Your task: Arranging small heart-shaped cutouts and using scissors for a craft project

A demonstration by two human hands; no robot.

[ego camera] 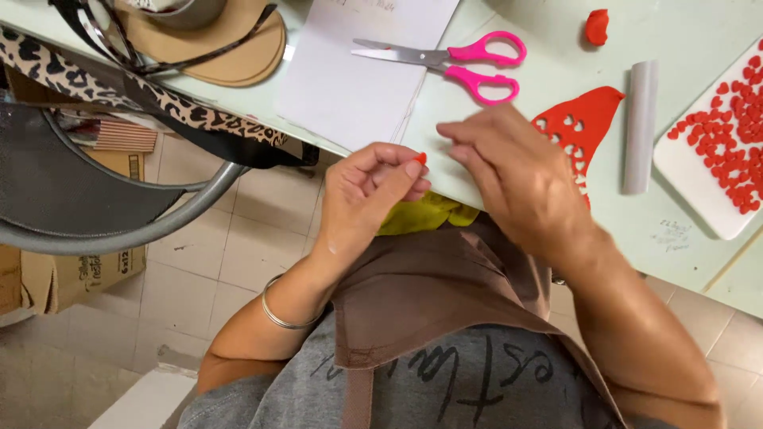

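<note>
Left hand (367,191): fingertips pinched shut on a tiny red piece (420,158), just left of the red sheet (584,119).
Right hand (517,171): fingers curled loosely, grip unclear, covering the sheet's left edge.
Cardboard box (83,270): brown, on the floor far left of the sheet.

Craft workroom: scissors (453,59), red cut-outs (735,131), pale worktable (675,230).

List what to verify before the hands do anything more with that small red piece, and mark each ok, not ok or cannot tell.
1. Small red piece pinched in the left hand fingertips: ok.
2. Right hand close beside it: ok.
3. Right hand's own grip on the piece: cannot tell, fingers blurred.
4. White tray of red hearts on the table: ok.
5. Pink scissors lying apart from both hands: ok.
</note>
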